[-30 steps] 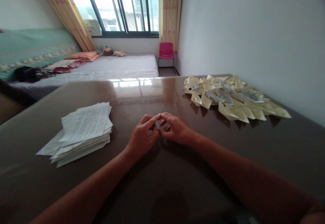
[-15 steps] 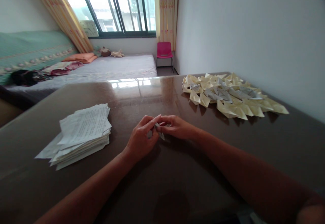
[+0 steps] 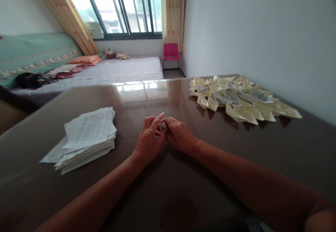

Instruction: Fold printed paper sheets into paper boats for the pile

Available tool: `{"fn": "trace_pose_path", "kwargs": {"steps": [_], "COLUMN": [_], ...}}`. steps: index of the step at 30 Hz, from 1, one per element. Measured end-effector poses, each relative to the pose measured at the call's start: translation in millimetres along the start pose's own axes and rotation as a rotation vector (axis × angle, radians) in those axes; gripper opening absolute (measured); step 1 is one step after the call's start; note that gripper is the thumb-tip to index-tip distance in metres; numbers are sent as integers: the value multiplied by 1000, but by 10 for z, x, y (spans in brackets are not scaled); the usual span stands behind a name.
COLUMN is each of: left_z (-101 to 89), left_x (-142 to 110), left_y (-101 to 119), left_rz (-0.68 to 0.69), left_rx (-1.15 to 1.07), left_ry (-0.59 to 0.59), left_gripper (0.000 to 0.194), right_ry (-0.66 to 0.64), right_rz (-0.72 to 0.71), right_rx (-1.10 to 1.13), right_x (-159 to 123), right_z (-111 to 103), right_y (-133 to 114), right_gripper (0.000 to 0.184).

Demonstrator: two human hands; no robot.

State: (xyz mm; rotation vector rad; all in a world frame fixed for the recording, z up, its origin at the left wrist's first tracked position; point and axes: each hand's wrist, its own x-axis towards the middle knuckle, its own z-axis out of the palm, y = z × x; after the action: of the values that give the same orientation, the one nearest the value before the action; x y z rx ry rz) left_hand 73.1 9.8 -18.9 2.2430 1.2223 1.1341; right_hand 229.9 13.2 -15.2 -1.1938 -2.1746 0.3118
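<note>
Over the middle of the dark, glossy table [image 3: 147,197], my left hand [image 3: 149,139] and my right hand [image 3: 182,135] meet. A small folded piece of paper [image 3: 163,126] is pinched between them, mostly hidden by the fingers. The left index finger points up and away while that thumb and the other fingers close on the paper. My right thumb and fingers grip it from the other side. Left of my hands lies an uneven stack of paper sheets [image 3: 89,130] with writing on the top one. At the far right sit several folded paper boats [image 3: 244,114], cream and grey.
A white wall [image 3: 262,32] runs along the table's right side. Beyond the far edge stand a bed [image 3: 136,69] and a pink chair [image 3: 171,52] under a window [image 3: 126,11].
My fingers have shifted around the folded paper. The right hand has curled more closely over it, and the left index finger has lifted. The paper stack and the boats stay in place.
</note>
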Motion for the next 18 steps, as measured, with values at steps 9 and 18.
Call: {"fn": "trace_pose_path", "kwargs": {"steps": [9, 18], "left_z": [27, 40], "left_x": [69, 80], "left_y": [-77, -182], "left_rz": [-114, -103], "left_rx": [-53, 63], "left_ry": [-34, -79], "left_gripper": [43, 44], "right_ry": [73, -15], "right_rz": [-60, 162], "right_rx": [51, 5], "right_x": [-9, -24], "right_z": [34, 35], "right_y": [40, 68], "right_gripper": [36, 31]}}
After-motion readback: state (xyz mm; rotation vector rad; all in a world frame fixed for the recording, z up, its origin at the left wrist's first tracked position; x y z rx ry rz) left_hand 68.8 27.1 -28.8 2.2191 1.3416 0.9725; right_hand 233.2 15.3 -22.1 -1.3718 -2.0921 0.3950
